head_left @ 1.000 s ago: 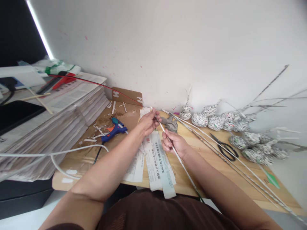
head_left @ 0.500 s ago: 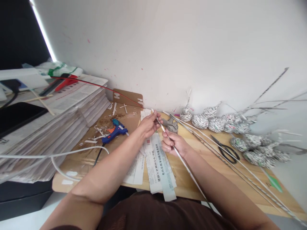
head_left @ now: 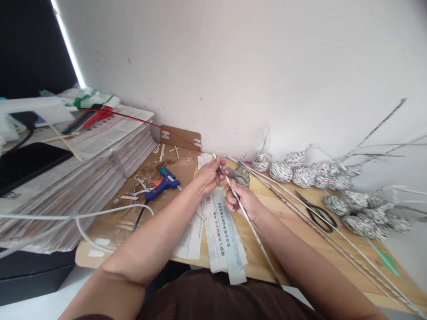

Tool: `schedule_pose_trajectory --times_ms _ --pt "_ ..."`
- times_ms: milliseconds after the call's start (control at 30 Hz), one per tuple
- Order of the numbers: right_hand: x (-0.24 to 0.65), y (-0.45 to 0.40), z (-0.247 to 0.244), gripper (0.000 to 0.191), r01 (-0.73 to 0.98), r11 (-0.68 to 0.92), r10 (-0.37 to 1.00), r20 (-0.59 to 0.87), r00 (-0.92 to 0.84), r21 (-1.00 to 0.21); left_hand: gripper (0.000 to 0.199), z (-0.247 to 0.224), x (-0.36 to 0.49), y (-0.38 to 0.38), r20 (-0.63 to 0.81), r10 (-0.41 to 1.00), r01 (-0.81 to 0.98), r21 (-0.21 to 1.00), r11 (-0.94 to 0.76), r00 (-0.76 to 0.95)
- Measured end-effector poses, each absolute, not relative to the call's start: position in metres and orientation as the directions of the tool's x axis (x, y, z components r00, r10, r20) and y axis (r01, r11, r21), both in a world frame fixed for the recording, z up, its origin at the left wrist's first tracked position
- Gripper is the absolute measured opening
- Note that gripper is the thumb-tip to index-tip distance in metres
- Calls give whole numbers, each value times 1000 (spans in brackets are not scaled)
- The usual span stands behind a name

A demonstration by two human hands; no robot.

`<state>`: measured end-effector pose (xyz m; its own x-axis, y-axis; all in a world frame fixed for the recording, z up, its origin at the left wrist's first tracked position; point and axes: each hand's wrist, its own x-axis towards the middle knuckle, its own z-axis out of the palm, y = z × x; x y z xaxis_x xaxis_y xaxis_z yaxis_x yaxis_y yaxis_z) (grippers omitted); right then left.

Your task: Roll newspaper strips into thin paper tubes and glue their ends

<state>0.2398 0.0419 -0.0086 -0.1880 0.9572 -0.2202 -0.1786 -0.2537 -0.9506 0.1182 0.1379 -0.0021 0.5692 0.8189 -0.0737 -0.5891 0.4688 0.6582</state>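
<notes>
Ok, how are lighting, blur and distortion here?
Head view: soft light on the wall, a bright strip washed out at upper left; head view: newspaper stack smeared at left, edges apparently stretched by a wide lens; head view: left hand, right hand and paper rod readable, small print on paper strips not.

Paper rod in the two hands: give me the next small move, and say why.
Probably roll the paper rod slightly with the left hand while the right hand steadies it: the left hand pinches it near its upper end, the right hand holds it just below, and its long lower part slants down toward the brown shirt.
</notes>
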Motion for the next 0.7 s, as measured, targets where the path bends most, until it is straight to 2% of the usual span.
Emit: schedule_pose_trajectory --times_ms 33,100,167,200,267,333,367,433,567,600,700 --pt "240 42 -7 40 -27 -179 978 -175 -111 -983 25 -2 118 138 -75 827 -586 670 456 557" --pt "240 42 -3 40 277 -13 1000 -16 -8 -961 25 -2 119 138 -76 836 -575 692 437 543" --pt "241 42 0 37 395 53 998 62 9 -917 24 -1 119 137 -82 836 -570 695 439 543" --pt "241 41 0 37 350 29 1000 30 -3 -936 24 0 118 136 -90 831 -569 688 451 549" --pt "241 40 -1 36 107 -105 989 -115 -91 -989 24 1 118 135 -99 816 -572 666 480 569" --pt "241 40 -3 34 -149 -249 948 -210 -241 -957 25 2 117 134 -95 798 -573 646 505 596" --pt "241 40 -4 33 -216 -288 932 -221 -286 -933 24 2 117 134 -90 792 -572 642 510 604" --pt "242 42 -6 34 -203 -277 941 -223 -253 -939 24 2 117 134 -87 798 -574 650 498 596" --pt "241 48 -6 39 15 -126 991 -126 -43 -992 23 2 118 135 -96 823 -570 676 467 560" --pt "240 49 -6 39 -16 -129 990 -128 -51 -991 23 2 118 135 -96 821 -571 673 470 563" --pt "239 49 -6 33 -290 -264 954 -205 -219 -920 23 3 118 135 -97 810 -575 657 488 578"
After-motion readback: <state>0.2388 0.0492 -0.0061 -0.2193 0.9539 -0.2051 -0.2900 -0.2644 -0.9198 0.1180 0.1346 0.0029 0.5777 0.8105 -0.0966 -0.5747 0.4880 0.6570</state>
